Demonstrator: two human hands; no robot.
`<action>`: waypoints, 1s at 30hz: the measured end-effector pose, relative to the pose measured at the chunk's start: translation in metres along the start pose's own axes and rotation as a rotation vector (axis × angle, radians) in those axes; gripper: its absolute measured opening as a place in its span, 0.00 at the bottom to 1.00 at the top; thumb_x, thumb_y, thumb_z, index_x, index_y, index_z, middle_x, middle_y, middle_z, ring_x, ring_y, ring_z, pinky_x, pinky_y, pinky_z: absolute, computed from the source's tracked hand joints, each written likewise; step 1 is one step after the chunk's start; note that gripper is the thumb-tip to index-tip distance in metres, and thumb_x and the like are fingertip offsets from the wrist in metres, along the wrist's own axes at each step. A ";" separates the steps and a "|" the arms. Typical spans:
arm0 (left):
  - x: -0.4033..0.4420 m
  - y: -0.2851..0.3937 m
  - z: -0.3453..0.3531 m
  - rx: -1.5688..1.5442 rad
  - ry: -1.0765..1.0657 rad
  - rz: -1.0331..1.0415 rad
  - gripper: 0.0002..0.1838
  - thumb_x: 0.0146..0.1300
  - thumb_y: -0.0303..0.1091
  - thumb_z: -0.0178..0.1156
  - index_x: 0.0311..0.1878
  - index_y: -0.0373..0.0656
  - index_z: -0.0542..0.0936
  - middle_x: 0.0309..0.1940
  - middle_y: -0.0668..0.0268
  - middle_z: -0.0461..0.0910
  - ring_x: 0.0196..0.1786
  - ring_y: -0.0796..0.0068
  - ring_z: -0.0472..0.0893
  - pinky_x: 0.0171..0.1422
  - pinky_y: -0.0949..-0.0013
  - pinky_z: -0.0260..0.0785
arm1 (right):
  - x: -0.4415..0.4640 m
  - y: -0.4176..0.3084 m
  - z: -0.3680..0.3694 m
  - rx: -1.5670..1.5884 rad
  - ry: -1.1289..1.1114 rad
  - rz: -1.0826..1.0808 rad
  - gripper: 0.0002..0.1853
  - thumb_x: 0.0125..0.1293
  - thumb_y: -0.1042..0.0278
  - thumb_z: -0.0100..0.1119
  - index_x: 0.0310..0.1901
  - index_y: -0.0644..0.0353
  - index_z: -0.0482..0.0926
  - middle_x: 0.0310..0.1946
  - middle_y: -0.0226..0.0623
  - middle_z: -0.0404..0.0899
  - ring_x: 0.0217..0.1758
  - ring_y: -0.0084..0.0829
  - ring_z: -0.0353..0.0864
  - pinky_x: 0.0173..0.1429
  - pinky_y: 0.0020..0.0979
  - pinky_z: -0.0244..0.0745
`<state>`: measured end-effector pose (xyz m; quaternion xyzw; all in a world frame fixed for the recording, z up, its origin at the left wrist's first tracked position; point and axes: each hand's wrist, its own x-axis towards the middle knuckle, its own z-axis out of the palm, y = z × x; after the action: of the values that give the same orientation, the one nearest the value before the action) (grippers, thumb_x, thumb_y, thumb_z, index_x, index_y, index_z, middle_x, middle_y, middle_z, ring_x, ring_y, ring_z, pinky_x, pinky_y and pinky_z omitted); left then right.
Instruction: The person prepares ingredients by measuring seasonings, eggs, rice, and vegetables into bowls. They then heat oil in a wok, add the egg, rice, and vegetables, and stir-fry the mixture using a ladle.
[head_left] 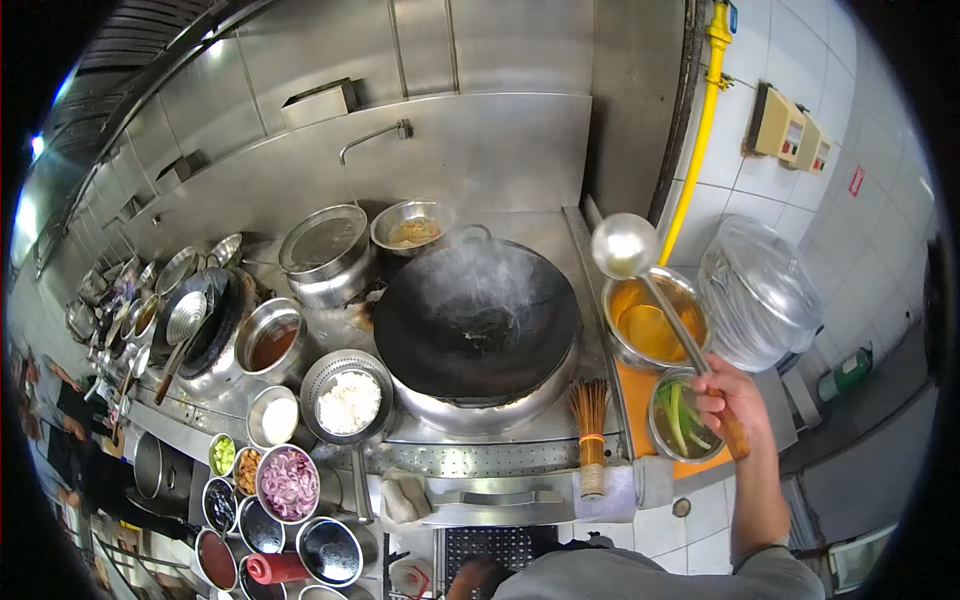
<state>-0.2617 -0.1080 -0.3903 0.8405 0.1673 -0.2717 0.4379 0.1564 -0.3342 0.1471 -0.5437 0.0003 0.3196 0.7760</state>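
Note:
My right hand (728, 400) is closed around the wooden-ended handle of a metal ladle (626, 248). The ladle's bowl is raised over a steel bowl of yellow oil (655, 325). Just below that hand sits a bowl of water with green stalks (682, 420). In the middle, a black wok (476, 335) gives off smoke or steam and looks nearly bare inside. What seems to be my left hand (476, 578) shows as a dark shape at the bottom edge, its fingers not discernible.
Left of the wok stand a strainer of white rice (350, 402), chopped purple onion (288, 483), and several sauce bowls. A bamboo brush (590, 440) rests at the wok's front right. A lidded pot (325, 245) is behind. People (60, 420) stand far left.

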 end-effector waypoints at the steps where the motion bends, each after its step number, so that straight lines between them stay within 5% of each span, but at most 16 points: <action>1: -0.014 0.011 -0.002 -0.026 -0.094 -0.011 0.20 0.69 0.43 0.51 0.55 0.41 0.81 0.56 0.51 0.80 0.60 0.56 0.77 0.66 0.54 0.67 | -0.005 0.000 -0.002 -0.126 0.047 -0.019 0.27 0.64 0.77 0.53 0.67 0.58 0.67 0.27 0.28 0.70 0.18 0.16 0.67 0.16 0.24 0.65; 4: -0.038 0.031 -0.013 -0.204 -0.214 0.042 0.23 0.67 0.45 0.52 0.58 0.40 0.81 0.60 0.51 0.79 0.63 0.53 0.77 0.68 0.55 0.67 | -0.019 0.002 -0.016 -0.528 0.175 -0.068 0.32 0.62 0.78 0.52 0.70 0.60 0.63 0.21 0.26 0.67 0.16 0.18 0.65 0.16 0.25 0.65; 7: -0.049 0.043 -0.040 -0.161 -0.287 0.247 0.24 0.64 0.47 0.57 0.56 0.41 0.83 0.59 0.53 0.81 0.59 0.56 0.81 0.63 0.58 0.71 | -0.023 0.025 -0.049 -1.026 0.288 -0.157 0.32 0.63 0.77 0.53 0.70 0.64 0.62 0.26 0.38 0.78 0.20 0.33 0.77 0.25 0.36 0.76; 9: -0.046 0.046 -0.052 -0.061 -0.364 0.392 0.24 0.63 0.47 0.58 0.55 0.41 0.83 0.58 0.53 0.82 0.59 0.58 0.81 0.64 0.58 0.70 | -0.010 0.056 -0.096 -1.465 0.272 -0.598 0.33 0.63 0.77 0.54 0.71 0.65 0.61 0.49 0.59 0.80 0.50 0.53 0.83 0.54 0.43 0.78; 11: -0.057 0.068 -0.066 -0.171 -0.364 0.297 0.25 0.62 0.47 0.59 0.56 0.40 0.82 0.57 0.51 0.82 0.59 0.55 0.81 0.65 0.58 0.69 | -0.042 0.048 -0.031 -1.409 0.357 -0.272 0.34 0.62 0.77 0.56 0.71 0.64 0.60 0.60 0.64 0.75 0.64 0.56 0.76 0.65 0.43 0.72; 13: -0.066 0.080 -0.072 -0.270 -0.359 0.165 0.25 0.61 0.47 0.59 0.56 0.41 0.82 0.56 0.51 0.82 0.59 0.53 0.80 0.65 0.58 0.69 | -0.042 0.058 -0.015 -1.314 0.233 -0.346 0.35 0.62 0.76 0.57 0.72 0.62 0.60 0.62 0.62 0.73 0.65 0.54 0.76 0.65 0.42 0.72; 16: -0.084 0.118 -0.100 -0.159 -0.212 0.268 0.25 0.62 0.48 0.59 0.56 0.41 0.82 0.55 0.50 0.82 0.59 0.53 0.80 0.64 0.58 0.69 | -0.019 0.092 -0.003 -1.118 0.046 -0.345 0.35 0.64 0.74 0.59 0.73 0.55 0.60 0.60 0.55 0.76 0.60 0.51 0.79 0.62 0.41 0.73; 20: -0.077 0.131 -0.115 -0.088 -0.339 0.324 0.26 0.65 0.44 0.58 0.62 0.40 0.78 0.56 0.50 0.81 0.60 0.52 0.80 0.66 0.57 0.69 | 0.038 0.164 0.017 -1.088 -0.077 -0.457 0.35 0.65 0.72 0.60 0.74 0.48 0.60 0.54 0.51 0.80 0.49 0.45 0.83 0.54 0.40 0.76; 23: -0.083 0.138 -0.113 -0.263 0.000 0.480 0.24 0.69 0.49 0.58 0.56 0.39 0.81 0.50 0.51 0.84 0.55 0.58 0.83 0.62 0.60 0.71 | 0.054 0.167 0.035 -1.124 -0.095 -0.400 0.35 0.66 0.71 0.60 0.74 0.47 0.61 0.52 0.51 0.80 0.43 0.42 0.84 0.50 0.39 0.77; 24: -0.094 0.153 -0.116 -0.354 0.028 0.346 0.24 0.69 0.49 0.59 0.57 0.39 0.81 0.49 0.52 0.85 0.55 0.59 0.83 0.61 0.61 0.71 | 0.056 0.165 0.038 -1.140 -0.099 -0.339 0.35 0.66 0.71 0.60 0.74 0.47 0.61 0.52 0.51 0.80 0.42 0.42 0.83 0.49 0.38 0.77; 27: -0.091 0.177 -0.131 -0.489 0.154 0.099 0.24 0.69 0.50 0.60 0.57 0.39 0.81 0.47 0.56 0.86 0.51 0.63 0.83 0.58 0.63 0.73 | 0.090 0.173 0.012 -0.909 -0.159 -0.426 0.34 0.65 0.72 0.60 0.73 0.47 0.63 0.51 0.52 0.80 0.42 0.45 0.83 0.50 0.38 0.77; 30: -0.059 0.142 -0.092 -0.588 0.266 0.006 0.22 0.68 0.46 0.61 0.56 0.39 0.82 0.41 0.61 0.86 0.43 0.69 0.83 0.51 0.65 0.75 | 0.091 0.124 0.006 -1.266 -0.015 -0.701 0.35 0.62 0.79 0.58 0.73 0.58 0.63 0.64 0.52 0.74 0.58 0.47 0.81 0.59 0.37 0.76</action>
<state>-0.2064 -0.1135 -0.2199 0.7064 0.2918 -0.0980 0.6373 0.1650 -0.2588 0.0129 -0.8550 -0.3644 -0.0054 0.3690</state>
